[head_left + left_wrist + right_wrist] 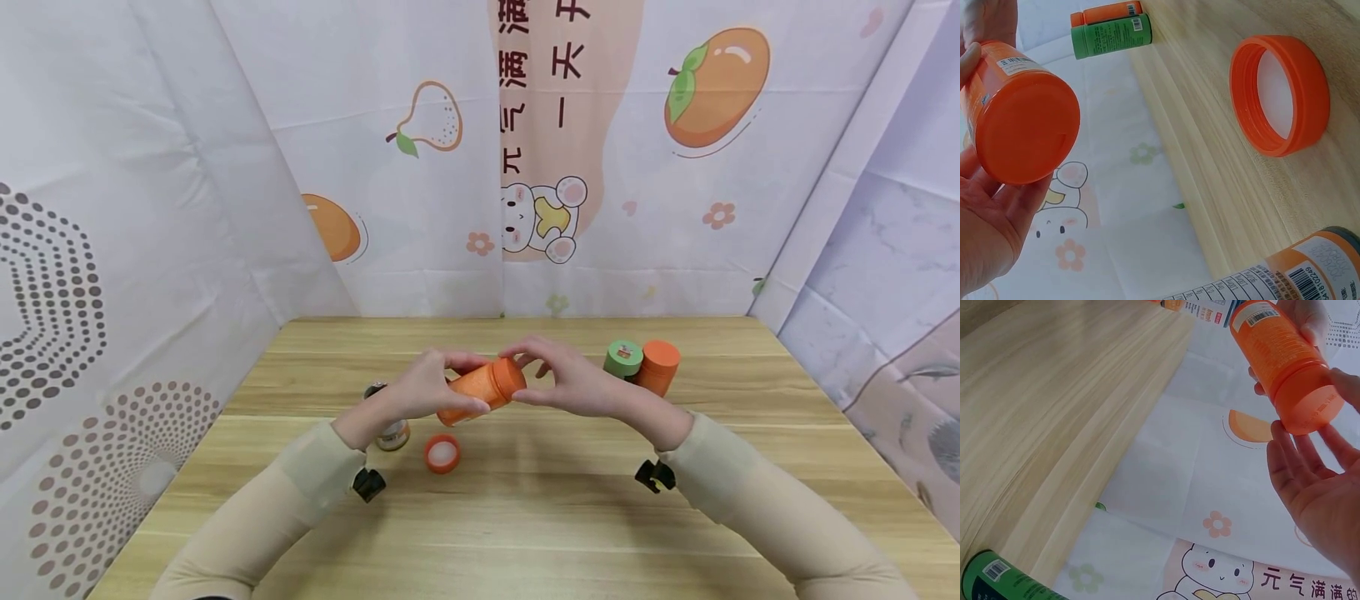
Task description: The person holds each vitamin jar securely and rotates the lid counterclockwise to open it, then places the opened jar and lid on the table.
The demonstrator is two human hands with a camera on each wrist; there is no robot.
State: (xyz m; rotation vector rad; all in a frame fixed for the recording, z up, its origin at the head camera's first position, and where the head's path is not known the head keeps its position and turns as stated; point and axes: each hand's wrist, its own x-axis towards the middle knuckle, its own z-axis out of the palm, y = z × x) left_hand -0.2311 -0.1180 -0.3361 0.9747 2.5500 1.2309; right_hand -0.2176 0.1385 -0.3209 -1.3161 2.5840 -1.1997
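Observation:
My left hand (422,385) grips the body of an orange bottle (472,388), held tilted above the table with its base toward the left. At the bottle's other end, the thumb and fingertips of my right hand (573,379) pinch the orange cap (1309,403) from opposite sides. The flat orange base (1027,128) and a white barcode label show in the left wrist view. On the table below lies a loose red-orange lid (442,454), its white inner face up. Near my left wrist stands another bottle (392,435), partly hidden by the forearm.
Toward the back right stand a green-lidded container (623,358) and an orange one (660,364), side by side, partly behind my right forearm. The wooden table (525,542) ends at a printed white cloth (420,283) hanging behind it.

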